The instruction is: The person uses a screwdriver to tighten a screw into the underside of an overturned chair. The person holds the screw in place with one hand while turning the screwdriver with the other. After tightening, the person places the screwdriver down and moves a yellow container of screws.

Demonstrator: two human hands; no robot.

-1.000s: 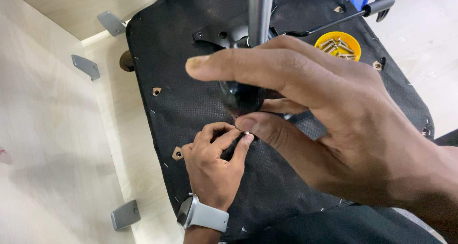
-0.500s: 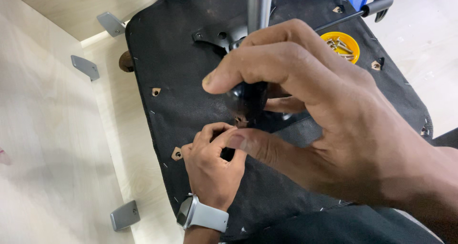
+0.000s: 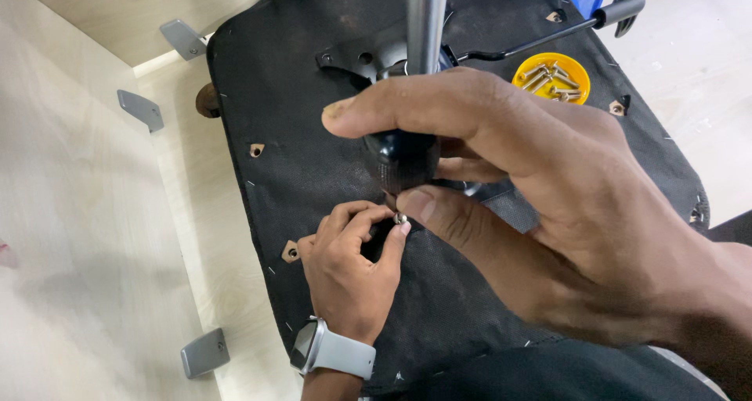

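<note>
An upturned black chair seat [image 3: 313,111] lies on the floor, its metal mechanism plate [image 3: 356,56] and grey steel column [image 3: 425,17] at the top middle. My right hand [image 3: 548,205] is closed around a black screwdriver handle [image 3: 401,162], close to the camera. Just below it, my left hand [image 3: 348,272], with a grey watch at the wrist, pinches a small silver screw [image 3: 400,218] at the screwdriver's tip, against the seat's fabric underside.
A yellow dish [image 3: 553,76] with several screws rests on the seat at the upper right, beside a black lever [image 3: 540,37]. Grey metal brackets [image 3: 141,107] lie on the pale wooden floor to the left. Small fabric holes [image 3: 256,149] mark the seat.
My right hand has shifted its hold on the screwdriver handle, thumb and fingers turning around it. My left hand stays pinched at the tip.
</note>
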